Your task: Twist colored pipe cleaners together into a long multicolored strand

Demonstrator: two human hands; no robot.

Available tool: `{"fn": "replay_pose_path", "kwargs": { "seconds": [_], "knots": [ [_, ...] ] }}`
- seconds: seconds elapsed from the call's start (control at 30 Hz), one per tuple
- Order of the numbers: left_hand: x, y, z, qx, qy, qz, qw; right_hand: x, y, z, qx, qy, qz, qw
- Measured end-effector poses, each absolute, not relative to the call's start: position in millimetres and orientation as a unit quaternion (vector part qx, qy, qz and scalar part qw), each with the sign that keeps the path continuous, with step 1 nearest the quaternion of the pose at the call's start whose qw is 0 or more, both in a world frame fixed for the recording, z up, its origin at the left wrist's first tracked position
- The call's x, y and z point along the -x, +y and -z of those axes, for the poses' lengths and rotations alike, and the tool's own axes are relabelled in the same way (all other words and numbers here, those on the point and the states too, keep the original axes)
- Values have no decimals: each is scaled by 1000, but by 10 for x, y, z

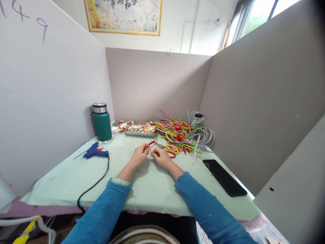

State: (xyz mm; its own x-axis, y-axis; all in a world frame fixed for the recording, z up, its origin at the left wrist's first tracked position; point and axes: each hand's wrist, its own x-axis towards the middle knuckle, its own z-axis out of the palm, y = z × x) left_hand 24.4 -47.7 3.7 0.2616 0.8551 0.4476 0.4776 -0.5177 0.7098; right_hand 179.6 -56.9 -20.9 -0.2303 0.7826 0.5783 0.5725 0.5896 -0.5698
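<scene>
A small pale strip (150, 151), partly hidden, stands roughly upright between both hands (141, 154).

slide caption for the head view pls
Left hand and right hand pinched close together between a blue glue gun and scissors, colourful pipe cleaners heaped beyond.

- The single view looked forward and down over the surface (61, 181) from the wearer's head.
- It sat near, above the blue sleeves (101, 206) entering from below.
- Ahead, it faced the back partition (159, 81) and wall (172, 23).
</scene>
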Motion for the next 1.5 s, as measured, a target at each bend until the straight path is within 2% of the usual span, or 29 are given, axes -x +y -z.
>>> {"fn": "replay_pose_path", "kwargs": {
  "seconds": [0.43,0.63,0.8,0.93,1.17,1.33,1.5],
  "knots": [
    [-242,-522,-65,-766,461,-415,169,-1775,-602,182,409,-801,-117,421],
    [-244,-491,-44,-774,448,-419,156,-1794,-542,237,494,-734,-58,463],
    [-239,-454,12,-780,449,-416,131,-1834,-530,214,502,-692,-28,517],
    [-239,-465,22,-813,428,-387,72,-1864,-533,159,477,-683,8,553],
    [-253,-531,-18,-842,407,-352,-45,-1850,-541,137,469,-744,24,475],
    [-267,-559,-39,-848,387,-345,-110,-1840,-570,107,472,-746,-15,470],
    [-274,-539,-14,-839,392,-361,-113,-1817,-582,108,485,-731,-27,480]
  ]
}}
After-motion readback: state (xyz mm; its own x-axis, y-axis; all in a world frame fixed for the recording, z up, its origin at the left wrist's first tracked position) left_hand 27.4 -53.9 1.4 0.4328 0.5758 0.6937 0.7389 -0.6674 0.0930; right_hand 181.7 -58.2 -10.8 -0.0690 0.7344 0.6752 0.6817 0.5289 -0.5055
